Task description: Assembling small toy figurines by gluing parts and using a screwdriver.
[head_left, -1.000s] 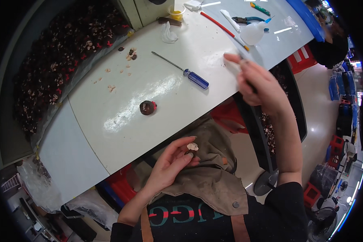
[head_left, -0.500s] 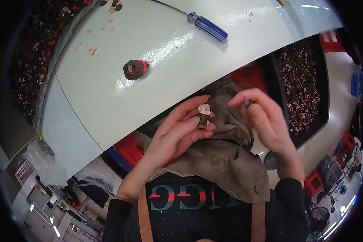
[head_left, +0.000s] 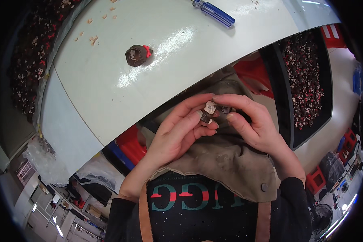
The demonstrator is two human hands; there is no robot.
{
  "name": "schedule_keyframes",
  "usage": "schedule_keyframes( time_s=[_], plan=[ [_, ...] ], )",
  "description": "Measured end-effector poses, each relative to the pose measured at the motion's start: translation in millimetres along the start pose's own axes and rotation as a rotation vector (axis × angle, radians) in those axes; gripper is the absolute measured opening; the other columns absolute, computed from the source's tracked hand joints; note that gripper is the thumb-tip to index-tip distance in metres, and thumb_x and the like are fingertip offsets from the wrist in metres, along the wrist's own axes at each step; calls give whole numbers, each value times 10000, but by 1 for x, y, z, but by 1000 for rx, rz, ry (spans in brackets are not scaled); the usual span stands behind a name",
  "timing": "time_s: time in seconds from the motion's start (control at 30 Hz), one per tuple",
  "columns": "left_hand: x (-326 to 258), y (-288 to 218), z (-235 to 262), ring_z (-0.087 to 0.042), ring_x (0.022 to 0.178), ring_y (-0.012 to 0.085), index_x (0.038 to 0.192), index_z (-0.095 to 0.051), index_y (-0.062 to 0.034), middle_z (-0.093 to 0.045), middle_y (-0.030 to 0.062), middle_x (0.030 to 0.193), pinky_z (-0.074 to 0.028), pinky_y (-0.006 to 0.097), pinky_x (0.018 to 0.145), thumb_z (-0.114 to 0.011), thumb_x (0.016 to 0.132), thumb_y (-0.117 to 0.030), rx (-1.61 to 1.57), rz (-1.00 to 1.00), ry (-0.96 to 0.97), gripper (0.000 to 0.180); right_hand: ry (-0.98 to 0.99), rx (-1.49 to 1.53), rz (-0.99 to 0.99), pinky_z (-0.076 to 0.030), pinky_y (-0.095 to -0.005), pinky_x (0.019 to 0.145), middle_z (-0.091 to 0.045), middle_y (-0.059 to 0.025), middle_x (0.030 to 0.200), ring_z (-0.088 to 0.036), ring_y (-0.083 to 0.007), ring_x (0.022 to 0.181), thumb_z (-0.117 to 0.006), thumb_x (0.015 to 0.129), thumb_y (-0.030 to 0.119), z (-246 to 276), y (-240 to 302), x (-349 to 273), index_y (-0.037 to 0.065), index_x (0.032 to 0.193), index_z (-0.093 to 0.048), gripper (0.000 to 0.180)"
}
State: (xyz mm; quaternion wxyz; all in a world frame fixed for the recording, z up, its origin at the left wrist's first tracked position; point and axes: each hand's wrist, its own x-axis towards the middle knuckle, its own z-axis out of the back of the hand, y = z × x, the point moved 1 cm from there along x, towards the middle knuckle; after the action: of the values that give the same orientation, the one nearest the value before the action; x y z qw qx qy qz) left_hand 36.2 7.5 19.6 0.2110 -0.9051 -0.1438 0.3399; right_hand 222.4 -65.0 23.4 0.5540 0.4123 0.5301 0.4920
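My left hand (head_left: pixel 174 135) pinches a small figurine (head_left: pixel 209 107) between thumb and fingers, above my lap. The figurine has a pale face and a dark brown body. Close on its right side, my right hand (head_left: pixel 259 123) holds a small dark piece (head_left: pixel 226 109) between thumb and fingertips; its exact kind is too small to make out. The index fingers of both hands nearly meet over the figurine. On the white table lies a brown rounded part (head_left: pixel 135 56) with a red bow, its hollow side showing.
A screwdriver (head_left: pixel 217 14) with a blue handle lies at the table's far side. Pale scraps (head_left: pixel 93 40) are scattered at the left. Many small brown and red parts fill a black bin (head_left: pixel 301 80) at right and a heap (head_left: pixel 32 60) at far left.
My right hand has moved left, bringing its small dark piece beside the figurine. The view has shifted slightly, so the table things appear higher.
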Motion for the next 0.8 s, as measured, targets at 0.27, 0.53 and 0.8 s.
schedule_keyframes(
  time_s=[0.27, 0.53, 0.8],
  plan=[
    [1, 2, 4, -589, 958, 169, 1355, -386, -16, -550, 112, 1181, -499, 313, 845, -442, 972, -171, -4, 13, -32, 417, -9, -3, -2, -450, -306, 897, -599, -116, 1174, -589, -213, 1051, -523, 911, 80, -8, -2, 1, 19, 1235, -529, 330],
    [1, 2, 11, -561, 1059, 166, 1373, -349, -6, -495, 110, 1269, -467, 297, 911, -398, 996, -144, -4, 20, 71, 405, -17, 0, -5, -454, -304, 894, -601, -116, 1176, -592, -215, 1049, -525, 908, 78, -9, -3, 2, 15, 1231, -534, 329],
    [-1, 0, 7, -565, 1050, 151, 1339, -404, -8, -526, 101, 1237, -486, 290, 903, -490, 938, -56, 142, -61, -31, 413, -7, -52, 0, -458, -305, 891, -613, -126, 1156, -595, -218, 1049, -530, 908, 89, -11, -1, 6, 7, 1224, -543, 327]
  ],
)
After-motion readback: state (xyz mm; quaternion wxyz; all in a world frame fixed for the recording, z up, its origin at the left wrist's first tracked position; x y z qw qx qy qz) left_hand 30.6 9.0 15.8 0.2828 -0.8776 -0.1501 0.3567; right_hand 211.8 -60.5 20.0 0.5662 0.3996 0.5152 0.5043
